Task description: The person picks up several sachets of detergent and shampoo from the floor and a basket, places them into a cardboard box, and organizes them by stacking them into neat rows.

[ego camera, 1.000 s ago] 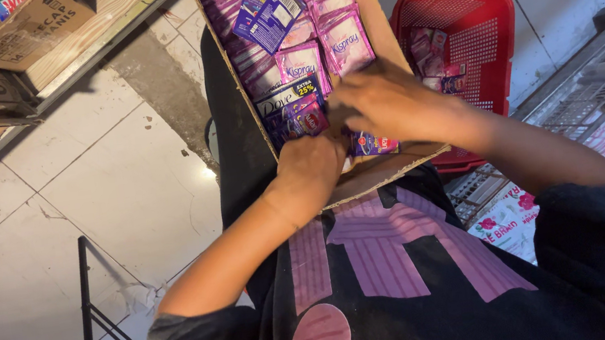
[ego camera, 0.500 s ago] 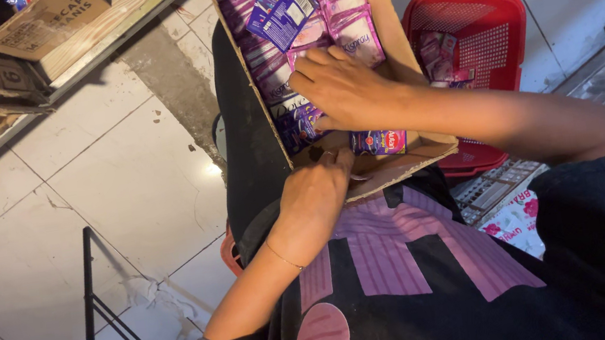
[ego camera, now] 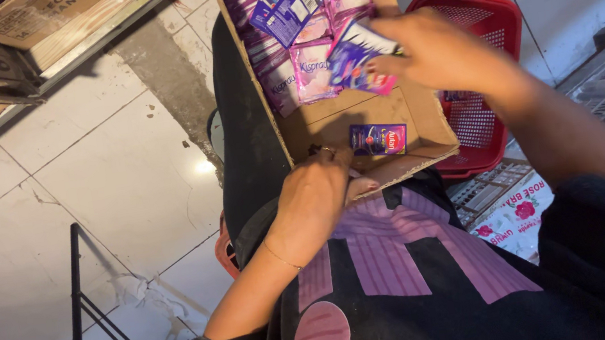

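An open cardboard box (ego camera: 433, 116) rests on my lap, packed at its far end with several pink and purple sachets (ego camera: 312, 66). My right hand (ego camera: 435, 49) is lifted over the box, gripping a bunch of purple sachets (ego camera: 357, 56). My left hand (ego camera: 318, 195) rests on the near rim of the box, fingers curled at the edge; whether it grips the cardboard is unclear. One dark purple sachet (ego camera: 378, 138) lies alone on the bare box bottom just beyond my left hand.
A red plastic basket (ego camera: 482, 18) stands on the tiled floor right of the box. A shelf with cardboard cartons (ego camera: 23, 32) runs along the upper left. A black metal frame (ego camera: 92, 326) stands at lower left. A printed sack (ego camera: 514, 215) lies by my right side.
My right hand has risen from the near end of the box with a bunch of sachets, leaving that part bare except for one sachet. My left hand stays at the rim.
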